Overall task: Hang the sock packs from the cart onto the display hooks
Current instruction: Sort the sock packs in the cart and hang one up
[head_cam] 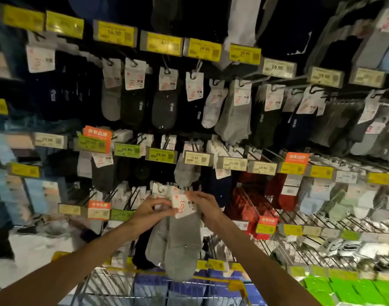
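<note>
A grey sock pack [182, 241] with a white card header hangs down in front of the display wall, low in the middle. My left hand [151, 214] pinches the header's left edge. My right hand [205, 206] grips its right side from above. The header is level with the lowest row of display hooks [131, 195], beside other white card headers. The hook's tip behind the header is hidden by my fingers. The wire cart [122, 286] sits below my arms.
Rows of hooks carry dark, grey and white sock packs under yellow price tags [160, 154]. Red packs [251, 202] hang to the right. Blue boxes [189, 290] and green boxes [343, 290] lie at the bottom. More wire hooks stick out at lower right.
</note>
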`<state>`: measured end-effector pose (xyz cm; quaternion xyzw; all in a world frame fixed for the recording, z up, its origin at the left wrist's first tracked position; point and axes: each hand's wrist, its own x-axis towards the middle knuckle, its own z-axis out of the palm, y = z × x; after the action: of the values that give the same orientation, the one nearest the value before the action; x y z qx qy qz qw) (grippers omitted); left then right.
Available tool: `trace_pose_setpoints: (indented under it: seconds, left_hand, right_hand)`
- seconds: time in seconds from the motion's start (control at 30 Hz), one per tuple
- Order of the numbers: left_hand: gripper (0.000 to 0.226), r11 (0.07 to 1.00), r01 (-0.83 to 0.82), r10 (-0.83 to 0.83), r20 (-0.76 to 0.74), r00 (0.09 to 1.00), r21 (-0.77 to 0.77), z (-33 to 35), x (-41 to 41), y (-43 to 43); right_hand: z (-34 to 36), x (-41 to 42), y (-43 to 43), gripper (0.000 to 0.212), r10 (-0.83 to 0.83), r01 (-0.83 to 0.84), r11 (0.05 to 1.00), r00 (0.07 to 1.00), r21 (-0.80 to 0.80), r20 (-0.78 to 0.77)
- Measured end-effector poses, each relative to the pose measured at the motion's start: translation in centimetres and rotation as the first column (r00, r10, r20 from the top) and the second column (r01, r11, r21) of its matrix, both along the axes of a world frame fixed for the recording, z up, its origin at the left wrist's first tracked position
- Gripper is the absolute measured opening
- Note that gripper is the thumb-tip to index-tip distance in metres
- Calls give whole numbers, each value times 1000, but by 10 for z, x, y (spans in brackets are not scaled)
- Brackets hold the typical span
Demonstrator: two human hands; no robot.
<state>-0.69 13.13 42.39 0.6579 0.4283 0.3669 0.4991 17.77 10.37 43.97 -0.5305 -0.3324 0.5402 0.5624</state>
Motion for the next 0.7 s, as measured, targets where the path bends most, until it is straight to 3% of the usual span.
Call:
trace_pose_setpoints:
  seconds: [0.07, 0.17, 0.27, 0.33, 0.47, 0.57, 0.7]
  left_hand:
    - [15, 1000, 11, -11, -29, 1000, 14, -3, -6, 15]
    - [37, 999, 37, -36, -34, 999, 21, -12, -12, 37]
    - [11, 997, 78, -78, 40, 996, -6, -7, -7, 49]
    - [23, 996, 89, -90, 38, 995, 32, -12, -5, 63]
    - [16, 990, 114, -114, 0, 993, 89, -12, 3, 82]
    - [24, 994, 104, -105, 56, 993, 16, -10, 16, 97]
    - [17, 998, 62, -58, 120, 991, -32, 1, 33, 111]
  right_hand:
    - [2, -5, 13, 16, -20, 21, 999, 1000, -35, 14]
    - [3, -12, 27, 11, -58, 59, 997, 998, -53, 20]
    - [5, -12, 41, 3, -59, 63, 995, 997, -79, 57]
    - [6, -9, 49, 1, -32, 40, 995, 995, -88, 91]
    - [8, 1, 66, 6, -13, 17, 999, 991, -30, 135]
    - [7, 10, 81, 14, -78, 76, 997, 986, 23, 146]
    - [8, 19, 100, 14, -124, 109, 987, 984, 118, 124]
